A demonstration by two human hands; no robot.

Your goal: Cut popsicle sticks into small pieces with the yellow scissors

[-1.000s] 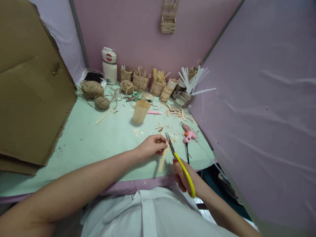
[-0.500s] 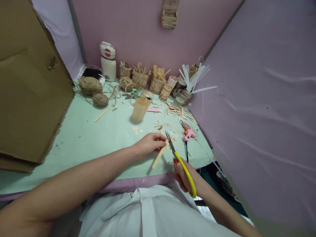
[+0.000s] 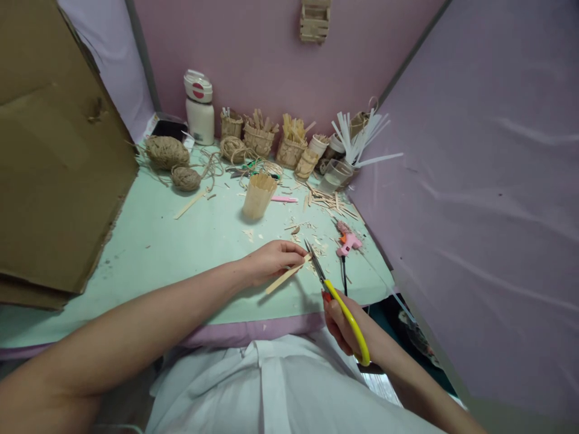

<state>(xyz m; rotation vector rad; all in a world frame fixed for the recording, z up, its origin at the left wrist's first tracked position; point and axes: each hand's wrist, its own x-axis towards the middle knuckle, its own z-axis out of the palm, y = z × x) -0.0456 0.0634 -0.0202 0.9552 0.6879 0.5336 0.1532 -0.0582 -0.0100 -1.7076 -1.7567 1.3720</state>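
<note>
My left hand (image 3: 274,263) pinches a wooden strip (image 3: 281,282) — tilted flatter than before — by the scissors (image 3: 347,315) my right hand (image 3: 337,322) clasps; beyond them, a bottle (image 3: 199,122) bears a red disc.

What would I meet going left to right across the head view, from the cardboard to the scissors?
Cardboard → larger twine ball → white bottle → left hand → yellow-handled scissors.

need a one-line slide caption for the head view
Left hand holding a pale strip near the blades of yellow-handled scissors in the right hand.
</note>
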